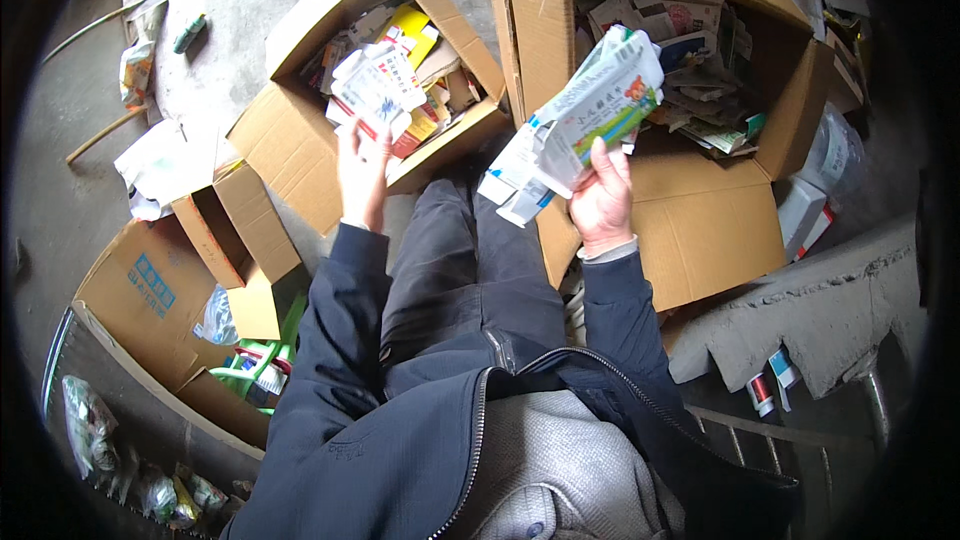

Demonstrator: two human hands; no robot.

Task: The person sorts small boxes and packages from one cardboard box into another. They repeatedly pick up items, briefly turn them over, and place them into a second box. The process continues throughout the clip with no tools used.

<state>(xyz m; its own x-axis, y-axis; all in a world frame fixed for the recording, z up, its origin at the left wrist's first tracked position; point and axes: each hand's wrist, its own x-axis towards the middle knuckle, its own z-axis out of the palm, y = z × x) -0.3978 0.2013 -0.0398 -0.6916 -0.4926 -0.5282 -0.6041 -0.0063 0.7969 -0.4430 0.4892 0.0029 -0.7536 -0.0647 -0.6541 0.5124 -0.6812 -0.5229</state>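
My right hand (606,199) grips several flattened small cartons, fanned out. The top one is a white and green medicine-type carton (611,112) with a cartoon bear and writing on it. A white and blue carton (517,165) sticks out beneath it to the left. My left hand (364,172) has its thumb and fingers at the lower edge of a flattened white carton (379,82) with red and blue print. That carton is over an open cardboard box (450,131) holding folded cartons, among them a yellow one (411,34). Behind my right hand stands a larger open cardboard box (544,37).
Flattened cartons and paper (682,37) fill the larger box. A big cardboard box (124,285) at left holds a green plastic item (251,367) and a smaller box (259,232). A broken concrete slab (810,307) lies at right. Sticks (105,135) and a green bottle (189,34) lie on the floor.
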